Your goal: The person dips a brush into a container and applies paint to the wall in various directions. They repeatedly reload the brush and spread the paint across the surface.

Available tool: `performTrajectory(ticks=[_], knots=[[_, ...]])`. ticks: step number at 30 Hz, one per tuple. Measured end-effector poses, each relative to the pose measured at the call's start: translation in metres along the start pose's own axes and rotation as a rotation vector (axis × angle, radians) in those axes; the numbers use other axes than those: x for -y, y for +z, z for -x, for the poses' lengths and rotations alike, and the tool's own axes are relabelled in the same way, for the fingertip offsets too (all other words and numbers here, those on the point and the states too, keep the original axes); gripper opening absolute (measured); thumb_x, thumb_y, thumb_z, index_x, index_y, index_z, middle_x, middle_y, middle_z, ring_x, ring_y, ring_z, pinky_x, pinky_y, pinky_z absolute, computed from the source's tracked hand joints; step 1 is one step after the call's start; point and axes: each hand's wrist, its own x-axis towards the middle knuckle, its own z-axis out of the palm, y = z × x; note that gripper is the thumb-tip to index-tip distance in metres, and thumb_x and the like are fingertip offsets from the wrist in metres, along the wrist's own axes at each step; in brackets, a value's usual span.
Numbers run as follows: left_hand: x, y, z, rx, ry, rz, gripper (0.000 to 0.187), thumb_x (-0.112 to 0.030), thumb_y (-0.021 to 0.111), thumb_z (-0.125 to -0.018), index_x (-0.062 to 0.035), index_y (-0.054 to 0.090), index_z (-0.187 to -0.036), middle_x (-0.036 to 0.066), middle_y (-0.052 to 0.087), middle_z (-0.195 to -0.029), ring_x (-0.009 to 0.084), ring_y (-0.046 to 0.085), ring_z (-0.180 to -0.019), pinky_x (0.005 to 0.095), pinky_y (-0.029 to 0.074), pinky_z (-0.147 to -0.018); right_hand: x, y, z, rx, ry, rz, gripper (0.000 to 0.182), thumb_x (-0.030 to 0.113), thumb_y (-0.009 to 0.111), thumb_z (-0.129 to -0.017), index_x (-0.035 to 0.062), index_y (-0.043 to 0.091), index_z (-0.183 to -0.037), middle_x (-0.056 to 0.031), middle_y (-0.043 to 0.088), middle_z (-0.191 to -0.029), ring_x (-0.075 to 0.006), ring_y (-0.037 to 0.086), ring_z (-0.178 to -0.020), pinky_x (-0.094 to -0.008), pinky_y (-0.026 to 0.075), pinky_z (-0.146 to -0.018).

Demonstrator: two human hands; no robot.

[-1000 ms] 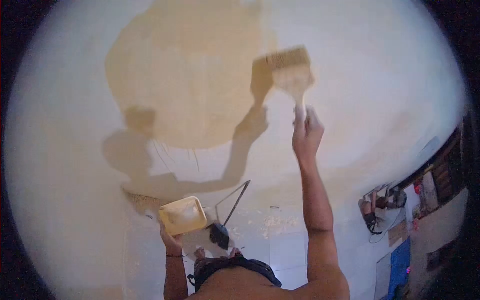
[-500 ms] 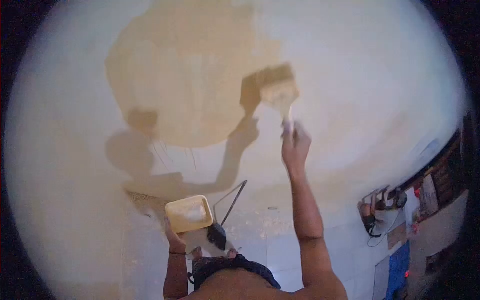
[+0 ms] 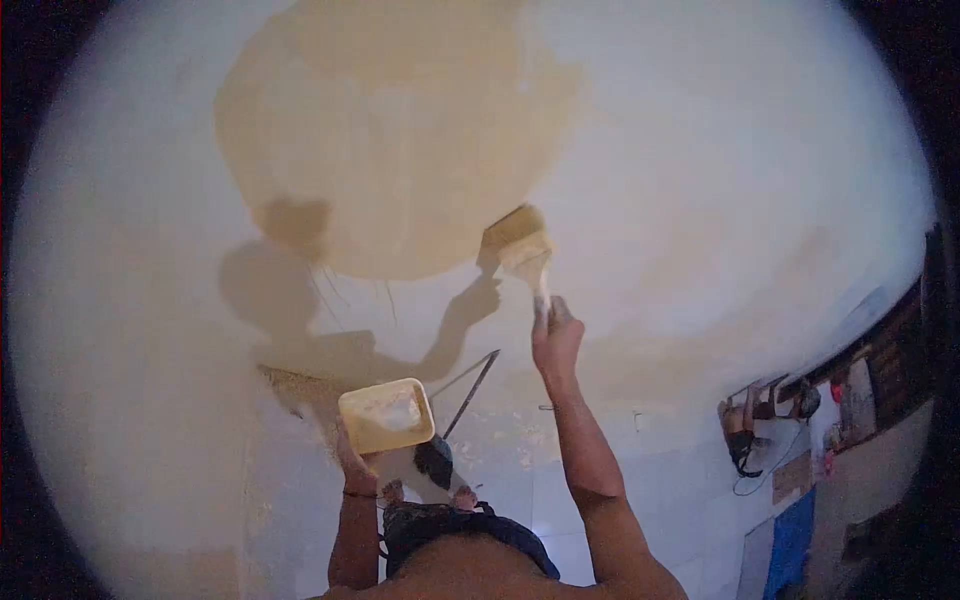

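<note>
My right hand (image 3: 557, 338) is closed round the handle of a wide brush (image 3: 527, 250), whose bristles are up at the wall near the lower right edge of a darker tan wet patch (image 3: 400, 150). Lower down, my left hand (image 3: 357, 464) grips the left side of a shallow yellowish tub (image 3: 386, 416), tilted so its inside shows. Some pale stuff lies in the tub. The shadow of my head and raised arm falls on the wall between the tub and the patch.
A long-handled tool with a dark head (image 3: 434, 462) stands by my feet, its handle slanting up to the right. Pale floor tiles (image 3: 560, 490) carry spots of splatter. At the right are a fan-like object (image 3: 740, 440), a cable and a blue cloth (image 3: 792, 545).
My right hand has brought the brush down and to the left, from the patch's right side to its lower edge. The tub in my left hand has shifted slightly up and right.
</note>
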Motion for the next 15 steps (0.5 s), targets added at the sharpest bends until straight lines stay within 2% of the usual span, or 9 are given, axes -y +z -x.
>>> performTrajectory(ticks=[1,3,4,7,9,11,15], knots=[[0.002,-0.003,-0.003,0.011,-0.003,0.053,0.060,-0.051,0.049,-0.100,-0.0070,0.048,-0.142,0.013,0.058,-0.136,0.0324,0.058,-0.123,0.0520,0.051,-0.101,0.009,-0.004,-0.010,-0.116,-0.115,0.038,0.025,0.023,0.059,-0.100,-0.0004,0.063,-0.096,-0.0215,0.056,-0.059,-0.0398,0.059,-0.054,-0.0449,0.044,-0.052],[0.006,-0.014,-0.001,0.007,-0.005,0.094,0.061,-0.052,0.050,-0.100,-0.0073,0.049,-0.142,0.013,0.058,-0.136,0.0325,0.058,-0.123,0.0513,0.051,-0.100,0.039,-0.023,-0.036,-0.137,-0.095,-0.007,0.024,0.023,0.058,-0.100,-0.0005,0.063,-0.096,-0.0212,0.056,-0.059,-0.0397,0.059,-0.053,-0.0446,0.044,-0.051],[0.009,-0.020,0.000,-0.013,0.004,0.021,0.060,-0.051,0.050,-0.100,-0.0077,0.050,-0.141,0.012,0.058,-0.135,0.0320,0.059,-0.122,0.0502,0.051,-0.100,0.050,-0.028,-0.044,-0.171,-0.083,-0.050,0.024,0.023,0.058,-0.100,-0.0006,0.063,-0.097,-0.0209,0.056,-0.059,-0.0397,0.059,-0.053,-0.0443,0.044,-0.050],[0.008,-0.012,-0.003,-0.096,0.007,-0.047,0.058,-0.051,0.050,-0.100,-0.0080,0.052,-0.139,0.012,0.059,-0.134,0.0309,0.059,-0.121,0.0482,0.051,-0.100,0.033,0.001,-0.063,-0.123,-0.068,-0.054,0.025,0.023,0.057,-0.101,-0.0010,0.063,-0.097,-0.0208,0.056,-0.059,-0.0392,0.060,-0.053,-0.0443,0.044,-0.050],[0.005,-0.001,0.001,-0.149,-0.007,-0.028,0.058,-0.051,0.050,-0.100,-0.0081,0.052,-0.138,0.011,0.060,-0.133,0.0304,0.060,-0.120,0.0472,0.051,-0.101,0.007,0.022,-0.041,-0.080,-0.089,-0.015,0.026,0.024,0.057,-0.101,-0.0008,0.063,-0.097,-0.0207,0.056,-0.059,-0.0385,0.059,-0.052,-0.0440,0.044,-0.050],[0.001,0.004,0.006,-0.052,0.012,0.013,0.057,-0.051,0.051,-0.100,-0.0083,0.054,-0.137,0.011,0.061,-0.130,0.0293,0.060,-0.119,0.0465,0.051,-0.100,-0.010,0.033,-0.012,-0.031,-0.100,0.036,0.026,0.025,0.057,-0.101,-0.0006,0.063,-0.097,-0.0206,0.056,-0.059,-0.0377,0.059,-0.051,-0.0436,0.044,-0.050],[0.018,-0.029,-0.016,-0.064,-0.079,0.161,0.057,-0.051,0.051,-0.100,-0.0085,0.052,-0.138,0.010,0.061,-0.130,0.0292,0.060,-0.118,0.0465,0.052,-0.099,-0.008,0.037,-0.005,-0.066,-0.080,-0.015,0.027,0.026,0.057,-0.101,0.0003,0.063,-0.095,-0.0181,0.054,-0.057,-0.0310,0.057,-0.047,-0.0406,0.042,-0.048]])
